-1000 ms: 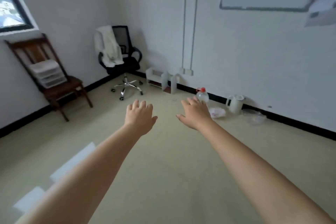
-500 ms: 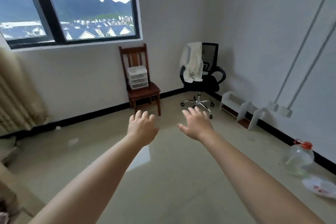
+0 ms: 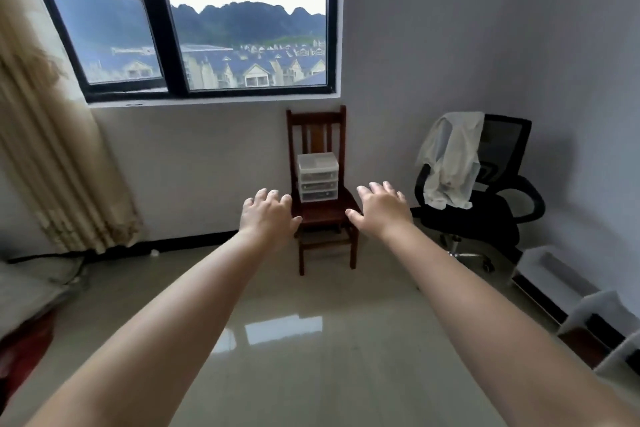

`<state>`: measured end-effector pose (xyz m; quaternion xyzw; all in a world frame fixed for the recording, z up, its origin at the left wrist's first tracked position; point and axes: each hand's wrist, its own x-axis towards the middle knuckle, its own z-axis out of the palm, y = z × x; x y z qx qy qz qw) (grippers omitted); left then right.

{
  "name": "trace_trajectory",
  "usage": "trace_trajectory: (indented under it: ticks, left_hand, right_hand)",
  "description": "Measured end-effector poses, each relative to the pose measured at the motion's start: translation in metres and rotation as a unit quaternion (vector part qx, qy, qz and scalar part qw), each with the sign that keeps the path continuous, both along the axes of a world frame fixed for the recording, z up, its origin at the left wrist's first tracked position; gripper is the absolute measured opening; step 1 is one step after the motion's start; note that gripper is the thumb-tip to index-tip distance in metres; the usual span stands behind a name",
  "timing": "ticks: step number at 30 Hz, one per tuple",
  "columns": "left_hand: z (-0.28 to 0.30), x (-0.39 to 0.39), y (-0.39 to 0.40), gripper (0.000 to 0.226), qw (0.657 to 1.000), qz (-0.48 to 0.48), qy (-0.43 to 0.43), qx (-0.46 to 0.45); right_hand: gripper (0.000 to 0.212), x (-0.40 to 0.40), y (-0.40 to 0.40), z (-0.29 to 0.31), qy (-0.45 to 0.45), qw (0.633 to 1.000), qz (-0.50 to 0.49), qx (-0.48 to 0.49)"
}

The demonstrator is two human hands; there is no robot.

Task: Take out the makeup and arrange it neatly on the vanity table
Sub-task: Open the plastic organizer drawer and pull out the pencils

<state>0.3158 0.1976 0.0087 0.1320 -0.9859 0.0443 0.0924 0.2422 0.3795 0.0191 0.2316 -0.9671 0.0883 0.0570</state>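
A: Pale walls and a glossy tiled floor (image 3: 311, 340) fill the head view, with a dark-framed window (image 3: 207, 28) above and a beige curtain (image 3: 52, 149) far out beyond the left fingers. Where is the makeup?

B: None shows. My guess is that it sits inside the small clear drawer unit (image 3: 318, 177) with 3 drawers, standing on the seat of the wooden chair (image 3: 317, 218). That unit appears just past the fingertips, between the 2 hands, though well beyond them in depth.

A: And the hands?

B: The left hand (image 3: 268, 215) and right hand (image 3: 381, 210) are both stretched forward, palms down, fingers spread apart and holding nothing. I judge they are raised that way to frame the unit while walking up to it, 1 hand for each side.

A: Why would the unit be on a chair?

B: Probably just as storage at easy height against the wall; the seat edge leaves bare wood in front of it, so it can slide forward.

A: Any room to move?

B: Plenty. Bare floor runs straight ahead under both arms. Beyond the right fingers stands a black office chair (image 3: 491, 204) with a pale garment (image 3: 450, 159) draped over it, near the wooden chair but apart. White shelving (image 3: 568, 288) lies low at the right edge. No vanity table is in sight.
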Motion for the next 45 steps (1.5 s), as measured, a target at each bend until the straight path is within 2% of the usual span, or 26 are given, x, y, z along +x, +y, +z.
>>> trace_trajectory:
  ticks: [17, 31, 36, 40, 43, 45]
  left_hand:
    - [-0.024, -0.389, -0.222, 0.053, 0.997, 0.050, -0.054, 0.006]
    - [-0.091, -0.705, -0.354, 0.052, 0.990, 0.085, -0.109, 0.026]
    - [-0.139, -0.786, -0.390, 0.051, 0.985, 0.056, -0.157, 0.046]
    - [-0.185, -0.850, -0.422, 0.048, 0.978, 0.017, -0.197, 0.071]
    - [-0.223, -0.889, -0.434, 0.049, 0.968, -0.027, -0.228, 0.104]
    - [-0.249, -0.910, -0.438, 0.052, 0.960, -0.061, -0.241, 0.126]
  right_hand:
    - [0.056, -0.408, -0.186, -0.039, -0.051, 0.998, 0.005, 0.041]
    - [0.054, -0.767, -0.312, -0.106, -0.116, 0.991, 0.028, 0.066]
    - [0.053, -0.845, -0.361, -0.161, -0.175, 0.982, 0.017, 0.069]
    - [0.050, -0.881, -0.386, -0.222, -0.240, 0.969, -0.045, 0.022]
    - [0.043, -0.889, -0.397, -0.270, -0.326, 0.932, -0.151, -0.054]
    - [0.038, -0.888, -0.404, -0.305, -0.383, 0.892, -0.214, -0.111]
